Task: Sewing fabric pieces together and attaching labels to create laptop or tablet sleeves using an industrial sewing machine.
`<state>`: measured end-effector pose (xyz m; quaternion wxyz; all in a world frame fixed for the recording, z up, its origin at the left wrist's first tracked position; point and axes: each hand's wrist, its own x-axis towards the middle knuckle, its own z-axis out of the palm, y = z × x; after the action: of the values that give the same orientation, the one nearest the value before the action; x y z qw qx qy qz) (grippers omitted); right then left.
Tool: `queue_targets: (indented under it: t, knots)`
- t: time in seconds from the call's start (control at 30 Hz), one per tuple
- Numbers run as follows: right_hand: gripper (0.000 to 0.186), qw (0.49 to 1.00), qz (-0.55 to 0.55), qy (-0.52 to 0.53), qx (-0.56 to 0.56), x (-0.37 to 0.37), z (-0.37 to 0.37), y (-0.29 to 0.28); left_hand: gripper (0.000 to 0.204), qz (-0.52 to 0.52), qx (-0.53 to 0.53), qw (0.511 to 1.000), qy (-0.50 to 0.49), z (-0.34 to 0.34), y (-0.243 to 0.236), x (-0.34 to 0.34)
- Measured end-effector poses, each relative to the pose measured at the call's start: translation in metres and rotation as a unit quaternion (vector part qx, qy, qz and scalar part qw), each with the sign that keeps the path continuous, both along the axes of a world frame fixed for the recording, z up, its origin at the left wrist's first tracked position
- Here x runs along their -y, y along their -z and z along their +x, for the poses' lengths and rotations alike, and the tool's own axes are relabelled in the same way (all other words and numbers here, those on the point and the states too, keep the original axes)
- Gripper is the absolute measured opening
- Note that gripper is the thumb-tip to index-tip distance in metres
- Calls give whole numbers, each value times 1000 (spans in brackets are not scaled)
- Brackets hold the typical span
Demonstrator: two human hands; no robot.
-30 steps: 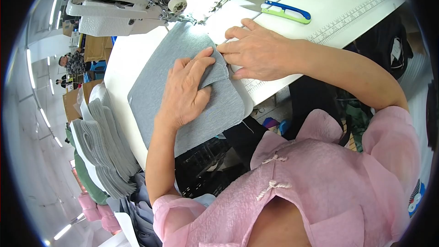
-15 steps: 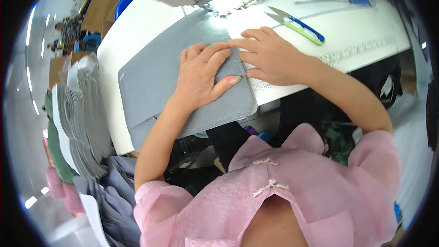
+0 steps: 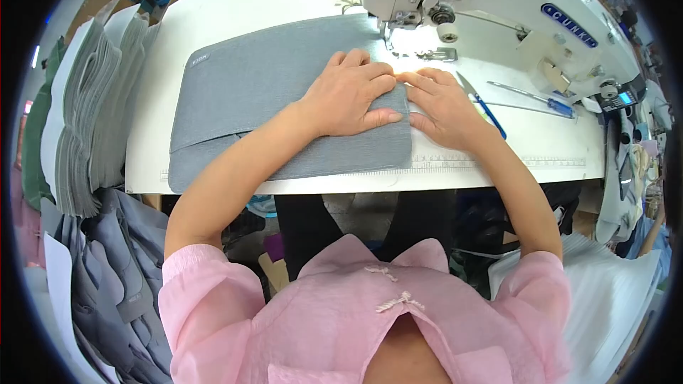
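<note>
Head view: a grey fabric piece (image 3: pixel 249 96) is laid flat on a white worktable (image 3: pixel 555 148), left of and below the sewing area of a white sewing machine (image 3: pixel 498 0). Its upper right corner is extended to the needle area (image 3: pixel 388 34), which is brightly lit; whether the corner is clamped there cannot be told. The lower left part of the piece is crossed by a seam or fold line, which is partly covered by the left forearm. A small pale mark is carried near the upper left corner.

The left hand (image 3: pixel 352 96) is placed palm down on the fabric near its right edge. Its fingers are loosely bent and its thumb is spread out toward that edge; the cloth is pressed from above rather than grasped. The right hand (image 3: pixel 442 108) is positioned at the right edge, partly closed, with its fingers directed toward those of the left hand. The fingertips of both hands are brought close together at the edge. Whether the cloth is pinched by the right hand cannot be told.

Thread snips (image 3: pixel 492 115) with a blue handle are located just beside the right hand and partly hidden by it. Farther right, a screwdriver (image 3: pixel 560 107) with a blue handle is laid on the table. A printed ruler scale (image 3: pixel 455 163) is set along the near table edge. At the left, a stack of grey fabric pieces (image 3: pixel 110 114) is kept beside the table.
</note>
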<state>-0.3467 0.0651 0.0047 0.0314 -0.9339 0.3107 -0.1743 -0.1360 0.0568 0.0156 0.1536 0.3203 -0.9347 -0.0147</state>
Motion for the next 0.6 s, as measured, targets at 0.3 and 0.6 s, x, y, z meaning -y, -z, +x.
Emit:
queue_targets:
  t: [0.3, 0.6]
  knots:
    - [30, 999, -12, 26, 20, 13, 4, 5, 44, -44, 0, 999, 11, 4, 2, 21]
    - [47, 996, -30, 36, 80, -18, -9, 16, 40, -36, -12, 998, 55, 2, 0, 23]
